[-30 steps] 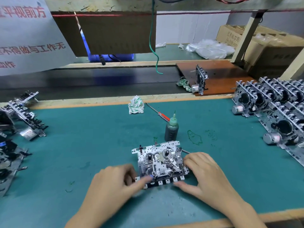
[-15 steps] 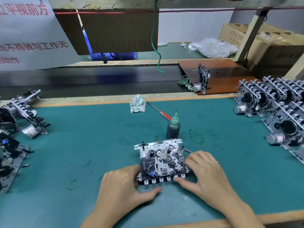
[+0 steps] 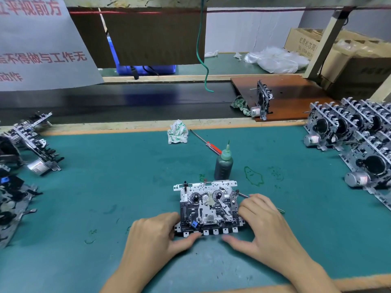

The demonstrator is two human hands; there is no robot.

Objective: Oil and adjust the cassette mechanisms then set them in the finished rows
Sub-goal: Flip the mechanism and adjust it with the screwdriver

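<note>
A metal cassette mechanism (image 3: 208, 205) lies flat on the green mat (image 3: 105, 187), its row of key tabs toward me. My left hand (image 3: 157, 237) holds its left front corner, thumb against the key tabs. My right hand (image 3: 261, 229) holds the right side, fingers curled over the edge and thumb at the front tabs. Under the right fingers lies a thin tool (image 3: 243, 195) with a green end. A small oil bottle (image 3: 223, 163) with a green nozzle stands just behind the mechanism. Rows of finished mechanisms (image 3: 359, 144) stand on edge at the right.
A red-handled screwdriver (image 3: 208, 143) and a crumpled rag (image 3: 177, 132) lie behind the bottle. Several more mechanisms (image 3: 27, 144) are piled at the left edge. One mechanism (image 3: 262, 102) stands on a brown board (image 3: 296, 96) by the black conveyor belt (image 3: 116, 102).
My left thumb has moved from the mechanism's face down to the front key tabs. The right hand has stayed on the right side. The mechanism has not moved on the mat.
</note>
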